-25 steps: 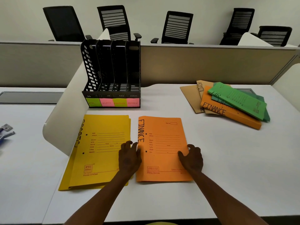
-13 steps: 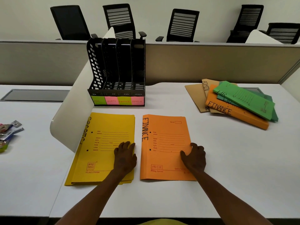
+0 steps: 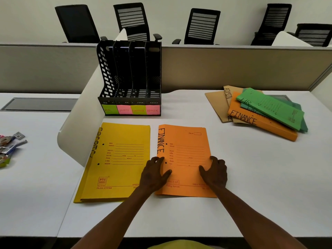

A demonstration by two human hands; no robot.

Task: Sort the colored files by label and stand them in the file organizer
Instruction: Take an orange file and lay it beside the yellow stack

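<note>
An orange file marked FINANCE [image 3: 186,150] lies flat on the white desk in front of me. My left hand [image 3: 154,175] grips its left spine edge, thumb on the cover. My right hand [image 3: 214,172] grips its right edge the same way. A yellow file [image 3: 118,159] lies flat just to its left, untouched. The black four-slot file organizer [image 3: 129,72] stands behind them, its slots bare of files, tagged HR, SPORTS, FINANCE and ADMIN. At the right lies a loose pile: green HR files [image 3: 269,108] on another orange FINANCE file [image 3: 251,121] and brown ADMIN files [image 3: 219,103].
A white curved desk divider [image 3: 80,123] runs along the left of the organizer and the yellow file. Small clips and oddments [image 3: 9,146] lie at the far left. A beige partition [image 3: 233,69] closes the desk's back, with black office chairs [image 3: 201,26] behind it.
My left hand has come off the yellow file and moved right onto the orange file's spine edge. My right hand stays at the orange file's right edge.
</note>
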